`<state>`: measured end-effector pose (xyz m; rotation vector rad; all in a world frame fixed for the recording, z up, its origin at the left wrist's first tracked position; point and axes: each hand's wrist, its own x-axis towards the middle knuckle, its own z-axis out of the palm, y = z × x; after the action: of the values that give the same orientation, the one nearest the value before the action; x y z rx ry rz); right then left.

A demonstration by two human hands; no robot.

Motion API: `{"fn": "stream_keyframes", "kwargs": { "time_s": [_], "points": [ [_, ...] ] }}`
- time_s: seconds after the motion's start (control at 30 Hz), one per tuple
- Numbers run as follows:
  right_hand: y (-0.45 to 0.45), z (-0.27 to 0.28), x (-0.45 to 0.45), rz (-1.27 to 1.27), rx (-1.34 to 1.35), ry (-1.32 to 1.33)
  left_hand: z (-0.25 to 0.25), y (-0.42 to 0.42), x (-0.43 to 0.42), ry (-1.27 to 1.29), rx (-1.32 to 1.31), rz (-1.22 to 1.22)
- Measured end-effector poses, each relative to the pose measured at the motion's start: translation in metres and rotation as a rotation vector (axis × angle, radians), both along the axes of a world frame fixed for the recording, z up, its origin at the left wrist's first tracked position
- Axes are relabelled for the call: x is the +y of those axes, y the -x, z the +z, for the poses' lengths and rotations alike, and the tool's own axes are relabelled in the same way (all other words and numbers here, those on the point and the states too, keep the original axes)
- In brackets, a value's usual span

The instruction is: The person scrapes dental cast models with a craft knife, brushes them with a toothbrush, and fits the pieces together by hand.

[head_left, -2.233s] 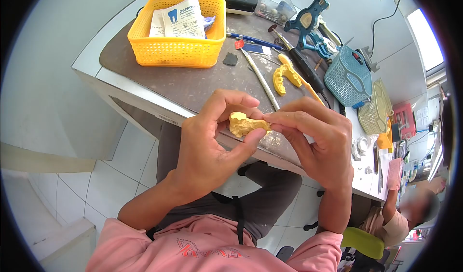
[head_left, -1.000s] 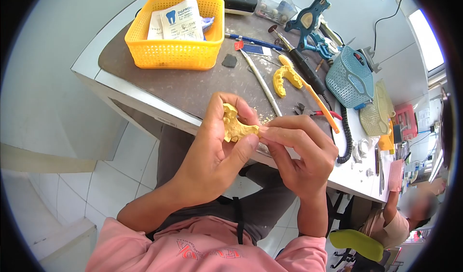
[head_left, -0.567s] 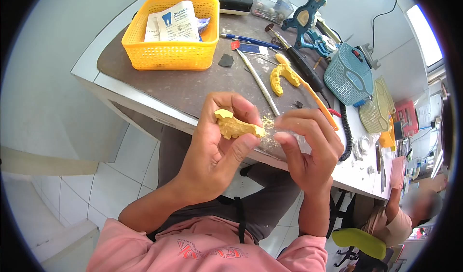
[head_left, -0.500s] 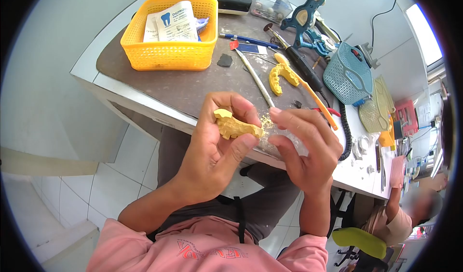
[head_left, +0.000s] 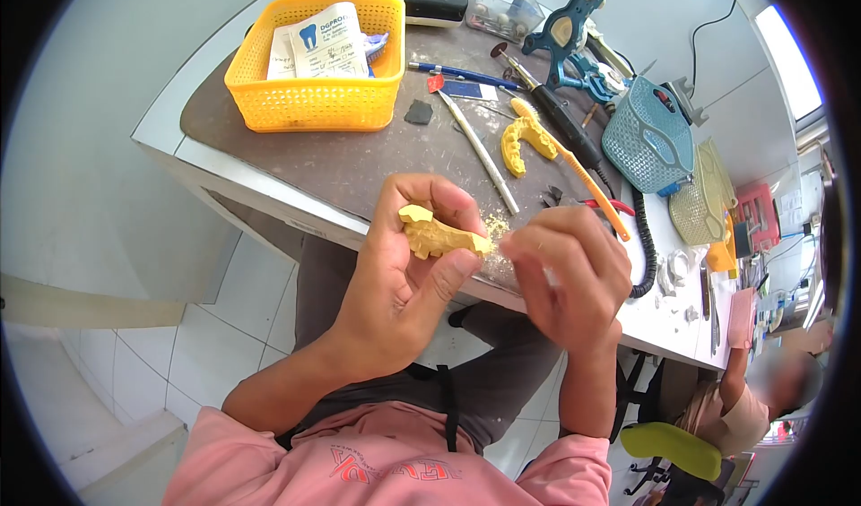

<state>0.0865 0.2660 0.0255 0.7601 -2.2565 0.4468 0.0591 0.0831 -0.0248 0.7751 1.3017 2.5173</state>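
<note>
L hand (head_left: 390, 295): fingers part-closed, curled round the yellow cast; thumb presses nr its near edge, fingertips reach behind its far side.
Yellow cast (head_left: 439, 240): in L fingers, approx. over front edge of worktop (head_left: 287, 156); R end sticks out twd R fingers.
R hand (head_left: 574, 277): fingers bent, tips drawn in nr thumb, just beside cast's R end; blurred, can't tell if they touch it or pinch anything small.
Yellow crumbs (head_left: 494, 224): on worktop, betw. & just beyond both hands' fingers.
Pale-handled tool w/ red end (head_left: 480, 154): flat, beyond the fingers, near end close to crumbs.
2nd yellow cast (head_left: 511, 145): arch-shaped, on worktop, beyond R fingers.
Orange toothbrush (head_left: 578, 172): beyond R fingers, bristle end at 2nd cast.
Red-handled pliers (head_left: 625, 208): just beyond R fingers, partly under brush.
Black handpiece (head_left: 567, 128): beyond brush, further from R fingers.
Coiled cable (head_left: 645, 255): R of R fingers, over worktop edge.
Yellow basket (head_left: 314, 107): well beyond L fingers, to the left; holds papers (head_left: 327, 44).
Blue basket (head_left: 647, 143): well beyond R fingers, to the right.
Co-worker (head_left: 740, 407): far R of R fingers, seated nr green chair back (head_left: 673, 449).
</note>
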Motion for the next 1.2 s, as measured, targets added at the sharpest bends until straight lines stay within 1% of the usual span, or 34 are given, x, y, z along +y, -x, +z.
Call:
{"fn": "stream_keyframes", "kwargs": {
  "time_s": [0.03, 0.07, 0.13, 0.17, 0.2, 0.23, 0.33, 0.4, 0.47, 0.53, 0.6, 0.63, 0.7, 0.77, 0.83, 0.9, 0.93, 1.03, 1.13, 1.2],
  "points": [
    [0.000, 0.002, 0.005, -0.049, -0.047, -0.034, 0.000, 0.001, 0.000, 0.009, 0.027, 0.013],
    [-0.001, 0.002, 0.007, -0.048, -0.046, -0.035, 0.000, 0.001, 0.000, 0.007, 0.028, 0.014],
    [-0.006, 0.002, 0.010, -0.146, -0.064, -0.031, 0.000, 0.001, 0.001, -0.007, 0.036, 0.016],
    [-0.004, -0.002, 0.004, -0.160, -0.023, 0.064, 0.000, 0.001, 0.002, -0.007, 0.037, 0.015],
    [-0.004, -0.001, 0.001, -0.162, -0.023, 0.064, 0.000, 0.000, 0.002, -0.006, 0.037, 0.016],
    [-0.005, 0.000, -0.002, -0.078, -0.013, 0.063, 0.000, 0.000, 0.002, -0.003, 0.036, 0.014],
    [-0.006, -0.003, -0.005, 0.032, 0.019, 0.032, -0.002, 0.000, 0.001, -0.020, 0.056, -0.003],
    [-0.007, -0.005, -0.006, 0.032, 0.005, -0.022, -0.002, 0.000, 0.001, -0.012, 0.054, 0.009],
    [-0.008, -0.007, 0.000, 0.034, 0.031, -0.002, -0.002, 0.000, 0.002, -0.008, 0.051, 0.023],
    [-0.009, -0.005, 0.001, 0.037, 0.057, 0.017, -0.003, -0.002, 0.001, -0.025, 0.041, -0.013],
    [-0.012, -0.002, 0.000, -0.058, 0.052, 0.024, 0.000, -0.003, 0.000, -0.026, 0.034, -0.013],
    [-0.012, -0.003, -0.002, -0.060, 0.051, 0.023, 0.001, -0.003, 0.000, -0.026, 0.028, -0.014],
    [-0.010, -0.004, -0.005, 0.028, 0.055, -0.001, 0.001, -0.002, 0.002, -0.030, 0.041, -0.004],
    [-0.009, -0.003, -0.003, 0.037, 0.055, -0.017, -0.002, -0.002, 0.002, -0.033, 0.055, 0.010],
    [-0.010, -0.002, 0.000, 0.051, 0.057, -0.034, -0.005, -0.001, 0.001, 0.020, 0.104, 0.013],
    [-0.014, 0.000, 0.002, -0.107, 0.075, 0.017, -0.003, -0.002, 0.002, 0.002, 0.093, 0.028],
    [-0.015, 0.001, 0.004, -0.107, 0.073, 0.017, -0.002, -0.002, 0.003, -0.015, 0.082, 0.039],
    [-0.016, 0.006, 0.011, -0.311, -0.151, 0.160, -0.003, -0.001, 0.004, -0.041, 0.075, 0.053],
    [-0.001, 0.015, 0.007, -0.349, -0.158, 0.192, -0.005, -0.002, 0.006, -0.045, 0.081, 0.077],
    [0.004, 0.017, 0.007, -0.321, -0.149, 0.171, -0.006, -0.002, 0.006, -0.067, 0.093, 0.063]
  ]
}}
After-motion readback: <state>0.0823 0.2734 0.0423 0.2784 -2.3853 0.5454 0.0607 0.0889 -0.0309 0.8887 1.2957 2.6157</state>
